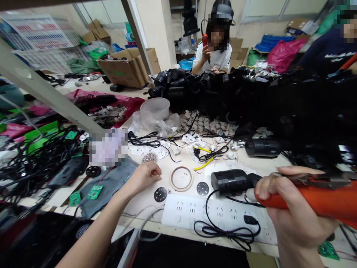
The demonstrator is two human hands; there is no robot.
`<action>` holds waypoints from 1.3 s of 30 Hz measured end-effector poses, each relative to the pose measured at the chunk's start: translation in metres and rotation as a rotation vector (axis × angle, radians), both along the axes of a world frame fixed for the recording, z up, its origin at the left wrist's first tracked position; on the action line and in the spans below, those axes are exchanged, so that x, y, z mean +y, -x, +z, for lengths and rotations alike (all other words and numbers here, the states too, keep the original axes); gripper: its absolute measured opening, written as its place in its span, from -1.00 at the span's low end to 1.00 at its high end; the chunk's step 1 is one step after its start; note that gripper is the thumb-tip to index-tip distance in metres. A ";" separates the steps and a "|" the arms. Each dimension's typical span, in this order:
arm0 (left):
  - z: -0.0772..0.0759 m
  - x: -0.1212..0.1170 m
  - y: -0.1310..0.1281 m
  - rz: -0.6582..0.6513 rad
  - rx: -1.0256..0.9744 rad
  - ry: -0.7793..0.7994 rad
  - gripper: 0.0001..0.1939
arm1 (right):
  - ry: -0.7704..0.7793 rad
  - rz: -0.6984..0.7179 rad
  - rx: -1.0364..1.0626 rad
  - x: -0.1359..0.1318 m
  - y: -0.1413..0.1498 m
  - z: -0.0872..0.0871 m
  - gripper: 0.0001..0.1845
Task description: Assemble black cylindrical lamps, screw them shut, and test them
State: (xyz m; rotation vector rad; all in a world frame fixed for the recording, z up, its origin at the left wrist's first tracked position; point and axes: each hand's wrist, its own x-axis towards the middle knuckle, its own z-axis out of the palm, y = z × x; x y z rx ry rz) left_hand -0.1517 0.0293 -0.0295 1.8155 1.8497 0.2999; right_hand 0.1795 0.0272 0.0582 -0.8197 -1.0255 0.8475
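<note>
Driver point(309, 200): right fingers point(291, 206) wrapped round; left fingers point(147, 173) curled, hold unclear; screw-filled dish point(150, 154) beside.

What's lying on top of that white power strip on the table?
A looped black cable and a black plug sit across the power strip, mostly rightward; the surface directly beneath them is hidden.

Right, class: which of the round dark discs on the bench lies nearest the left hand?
The disc between the left hand and the power strip's left end; the others lie farther off, one just past the tape ring.
</note>
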 end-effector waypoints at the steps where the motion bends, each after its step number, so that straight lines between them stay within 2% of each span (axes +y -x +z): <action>1: 0.000 0.000 0.001 -0.017 0.016 -0.001 -0.89 | -0.001 -0.001 -0.004 -0.001 0.000 0.000 -0.83; 5: 0.005 -0.005 -0.001 -0.072 0.088 -0.035 -0.84 | 0.020 0.003 -0.003 -0.005 -0.001 -0.002 -0.84; 8: 0.016 -0.011 -0.021 -0.063 0.068 -0.119 -0.81 | 0.018 0.020 0.003 -0.008 0.000 -0.002 -0.85; 10: 0.026 -0.015 -0.047 -0.033 -0.120 -0.169 -0.82 | -0.017 0.040 0.021 -0.011 0.002 0.000 -0.86; 12: 0.033 -0.022 -0.081 -0.016 -0.404 -0.205 -0.86 | -0.065 0.074 0.052 -0.015 0.005 0.004 -0.86; 15: 0.033 -0.031 -0.131 -0.037 -0.832 -0.162 -0.86 | -0.124 0.161 0.086 -0.022 0.007 0.013 -0.87; 18: 0.024 -0.037 -0.161 -0.044 -1.051 -0.115 -0.85 | -0.157 0.239 0.106 -0.029 0.006 0.020 -0.85; 21: 0.017 -0.037 -0.169 -0.035 -1.127 -0.118 -0.84 | -0.157 0.265 0.107 -0.035 0.003 0.024 -0.85; 27: 0.017 -0.037 -0.169 -0.092 -1.111 -0.185 -0.89 | -0.155 0.278 0.083 -0.037 -0.001 0.025 -0.87; 32: 0.018 -0.038 -0.172 -0.279 -0.934 -0.348 -0.92 | -0.123 0.303 0.015 -0.038 -0.006 0.021 -0.86; 35: 0.020 -0.035 -0.174 -0.439 -0.747 -0.486 -0.83 | -0.123 0.262 0.002 -0.037 -0.009 0.017 -0.86; 37: 0.020 -0.029 -0.176 -0.519 -0.562 -0.551 -0.65 | -0.132 0.198 -0.002 -0.034 -0.010 0.014 -0.85; 39: 0.017 -0.020 -0.179 -0.530 -0.362 -0.562 -0.43 | -0.140 0.129 0.004 -0.031 -0.011 0.010 -0.85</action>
